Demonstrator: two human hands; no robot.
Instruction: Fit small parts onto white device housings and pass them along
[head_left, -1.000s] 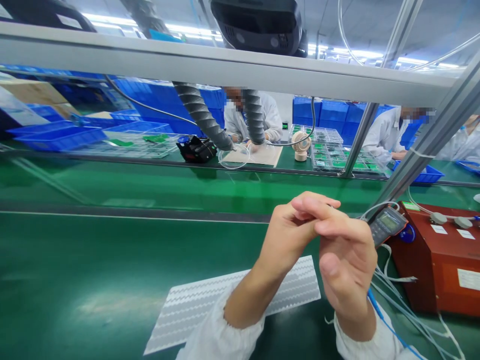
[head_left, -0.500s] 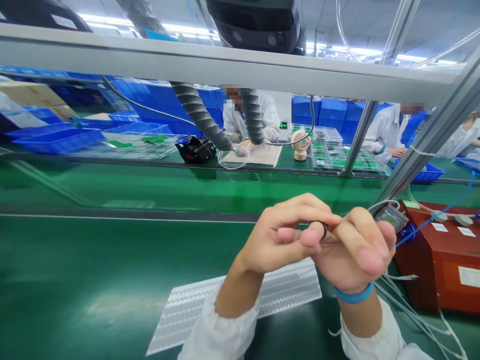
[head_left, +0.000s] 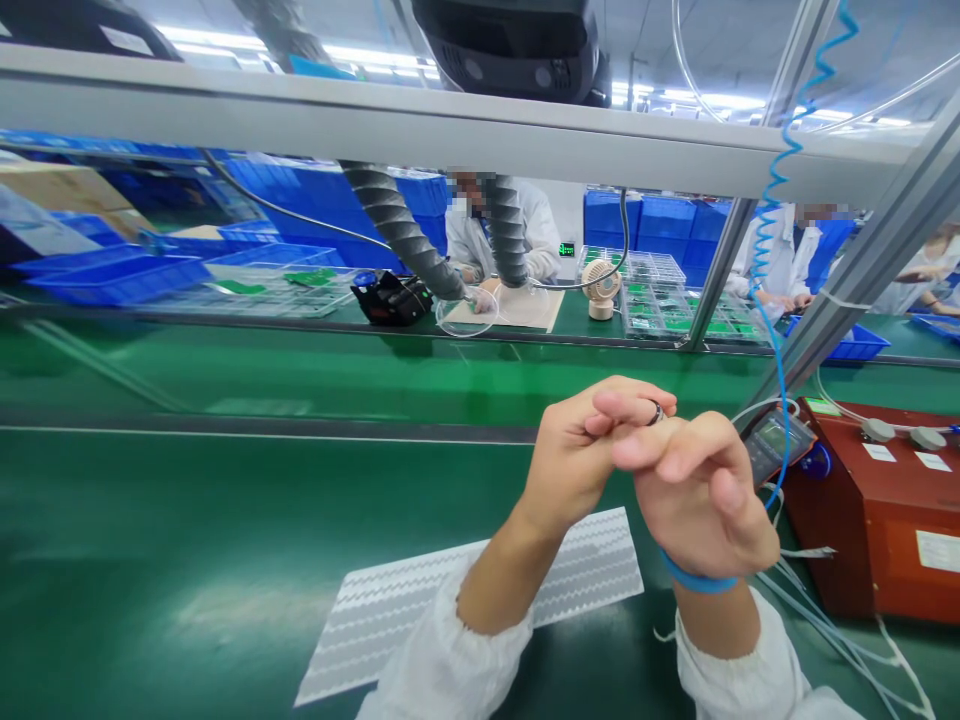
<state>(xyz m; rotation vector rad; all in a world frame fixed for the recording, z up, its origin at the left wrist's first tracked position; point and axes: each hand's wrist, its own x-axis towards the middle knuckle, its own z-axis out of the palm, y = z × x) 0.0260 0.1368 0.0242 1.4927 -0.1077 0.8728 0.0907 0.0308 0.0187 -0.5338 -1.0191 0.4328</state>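
My left hand [head_left: 581, 450] is raised over the green bench with its fingertips pinched on a small dark ring [head_left: 656, 412]. My right hand [head_left: 701, 495] is right beside it, fingers stretched loosely, one fingertip touching the left fingers just under the ring. I cannot tell whether the ring sits on a finger. A blue wrist strap [head_left: 697, 580] circles my right wrist, and its coiled blue cord [head_left: 776, 230] runs upward. Both sleeves are white.
A white zigzag-patterned sheet [head_left: 420, 610] lies on the green mat under my forearms. A red box [head_left: 877, 510] with a small meter [head_left: 772, 445] and white cables stands at right. Beyond the frame rail [head_left: 450, 130], people in white coats work among blue bins [head_left: 112, 275].
Both hands rose a little and turned. The ring moved up to the left fingertips. The right hand's fingers uncurled, and the coiled blue cord swung up into view.
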